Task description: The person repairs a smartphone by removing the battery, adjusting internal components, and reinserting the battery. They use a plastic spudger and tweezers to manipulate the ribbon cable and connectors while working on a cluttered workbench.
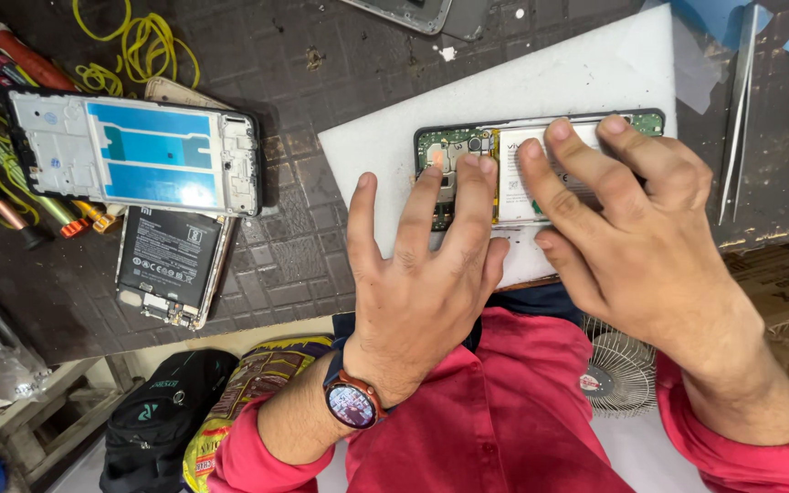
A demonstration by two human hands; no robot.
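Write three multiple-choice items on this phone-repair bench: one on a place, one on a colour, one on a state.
1. The opened phone under both hands lies on: A a white pad, B a black bag, C a fan.
2. The loose rubber bands are: A red, B yellow, C blue.
3. The phone under the hands is: A sealed, B back cover off, C wrapped.

Key: A, the white pad spreads beneath it; B, the yellow loops lie at the top left; C is wrong, B: the left hand and right hand press on a bared board and battery.
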